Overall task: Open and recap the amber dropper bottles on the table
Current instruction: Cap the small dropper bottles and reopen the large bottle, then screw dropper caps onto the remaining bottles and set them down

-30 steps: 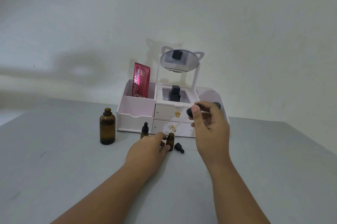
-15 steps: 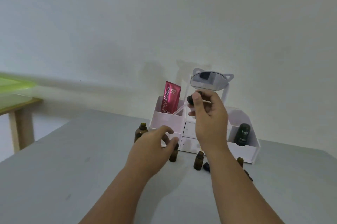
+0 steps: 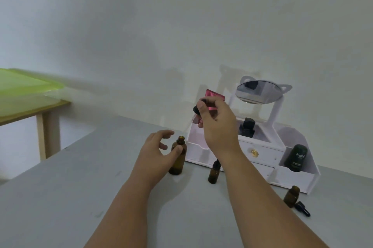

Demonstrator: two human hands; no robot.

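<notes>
At frame centre the left hand (image 3: 159,153) curls loosely beside the open, likely light, slippery, breakable large amber bottle (image 3: 178,156), best gripped mid-body, while the right hand (image 3: 217,122) pinches a dropper cap (image 3: 196,109).

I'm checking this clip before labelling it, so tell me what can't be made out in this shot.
Head view only:
- Dropper cap in the right hand: fingers cover most of it; its glass tube can't be seen.
- Large open bottle: the left hand hides its left side; the grip is unclear.
- Pink sachet: right hand covers its print.
- Organiser: the right forearm hides the left drawer fronts.
- Bottle contents: too dark to tell.
</notes>
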